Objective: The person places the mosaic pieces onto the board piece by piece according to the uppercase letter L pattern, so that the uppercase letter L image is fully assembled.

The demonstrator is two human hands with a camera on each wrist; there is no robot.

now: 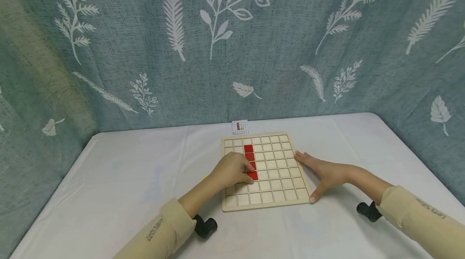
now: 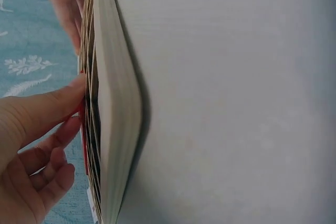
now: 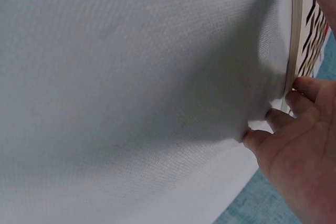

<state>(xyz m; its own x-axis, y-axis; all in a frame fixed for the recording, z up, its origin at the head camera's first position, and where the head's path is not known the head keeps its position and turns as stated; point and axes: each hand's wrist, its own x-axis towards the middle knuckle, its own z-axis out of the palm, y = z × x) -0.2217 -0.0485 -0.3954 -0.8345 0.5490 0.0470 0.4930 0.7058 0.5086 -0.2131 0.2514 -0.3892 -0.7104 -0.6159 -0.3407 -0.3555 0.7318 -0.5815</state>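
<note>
A wooden grid board [image 1: 277, 184] lies on the white table, with a column of red square tiles [image 1: 249, 156] in its left half. My left hand [image 1: 229, 170] reaches over the board's left side. Its thumb and index finger pinch the lowest red tile [image 1: 254, 176]; red shows between the fingertips [image 2: 79, 81] in the left wrist view. My right hand [image 1: 327, 174] rests at the board's right side, thumb by the near corner and fingers spread along the edge. In the right wrist view, fingertips [image 3: 302, 83] touch the board's rim [image 3: 296, 24].
A small printed card [image 1: 240, 127] showing a grid with red and yellow squares lies behind the board. Something yellow [image 1: 205, 177] peeks out beside my left forearm, mostly hidden. A patterned blue-green curtain [image 1: 232, 69] hangs along the table's back edge.
</note>
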